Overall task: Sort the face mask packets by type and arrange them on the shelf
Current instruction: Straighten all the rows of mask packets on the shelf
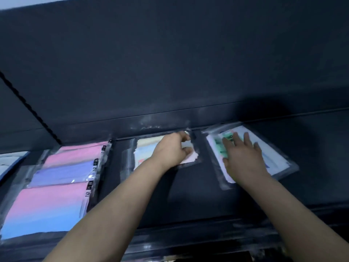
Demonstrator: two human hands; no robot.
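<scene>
On the dark shelf (pixel 188 191) lie clear mask packets in groups. At the left is a row of pink, purple and pink-to-blue packets (pixel 56 186), overlapping one another. In the middle lies a packet of pale yellow and light blue masks (pixel 145 148); my left hand (pixel 171 150) rests on its right part with fingers curled at the packet's right edge. To the right, a white packet with a green label (pixel 272 157) lies slanted. My right hand (pixel 241 157) presses flat on it with spread, straight fingers.
The shelf's dark back wall (pixel 170 72) rises just behind the packets. Another pale packet (pixel 9 163) shows at the far left edge. A perforated shelf bracket (pixel 28 104) runs diagonally at the upper left. The shelf's front lip (pixel 207 237) is below my forearms.
</scene>
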